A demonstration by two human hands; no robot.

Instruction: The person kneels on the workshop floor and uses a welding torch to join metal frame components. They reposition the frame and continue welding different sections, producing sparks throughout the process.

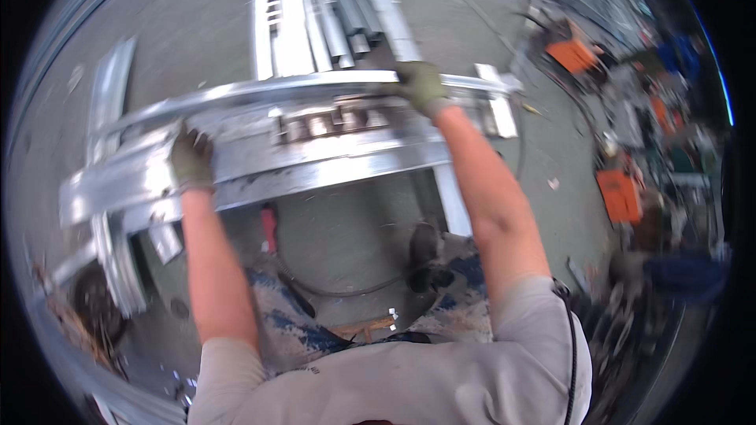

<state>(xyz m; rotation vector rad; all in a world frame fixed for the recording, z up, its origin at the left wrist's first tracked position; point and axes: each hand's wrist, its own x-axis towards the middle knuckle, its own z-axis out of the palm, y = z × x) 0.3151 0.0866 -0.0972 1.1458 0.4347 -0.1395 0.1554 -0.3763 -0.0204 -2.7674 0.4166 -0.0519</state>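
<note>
Both my hands wear greenish work gloves. My right hand [423,88] is closed over a long, shiny metal profile [315,80] that lies across the far side of a metal workbench [331,169]. At the bench's left part, my left hand [191,159] has its fingers curled over the edge of a wide metal channel [122,181]. Motion blur softens its fingertips. Between my hands, a row of small brownish metal blocks [335,120] runs along the bench top. A short pale metal piece [498,102] sits crosswise at the right end.
Beyond the bench lie several long metal profiles [327,16]. A red-handled tool [269,228] with a cable hangs at the near edge, above my legs. Orange boxes [618,197], cables and clutter stand at the right. A dark wheel [100,307] is at lower left.
</note>
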